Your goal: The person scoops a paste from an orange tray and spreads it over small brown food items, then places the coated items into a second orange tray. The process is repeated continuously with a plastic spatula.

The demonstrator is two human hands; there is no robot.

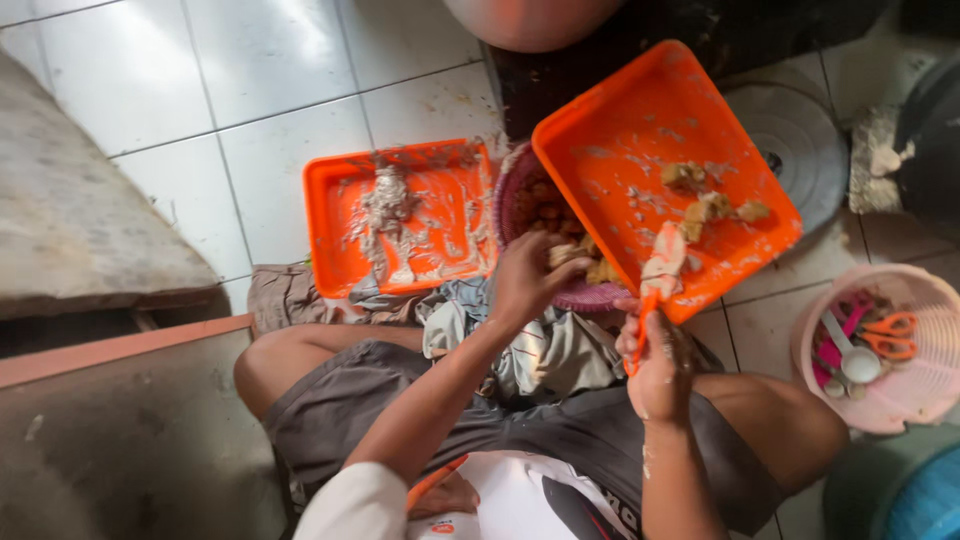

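An orange tray (pixel 640 130) smeared with dough is tilted over a purple basket (pixel 510 195) that holds brownish pieces. My right hand (pixel 655 365) grips the tray's near edge, along with an orange-handled scraper (pixel 648 300). My left hand (pixel 535 275) reaches into the basket at the tray's lower edge and touches the brown pieces there. A few lumps of dough (pixel 705 205) cling to the tray's surface.
A second orange tray (pixel 330 230) smeared with dough lies flat on the white tiled floor to the left. A pink basket (pixel 925 385) with scissors and a spoon stands at right. Crumpled cloths (pixel 540 345) lie on my lap. A round metal lid (pixel 805 140) is behind.
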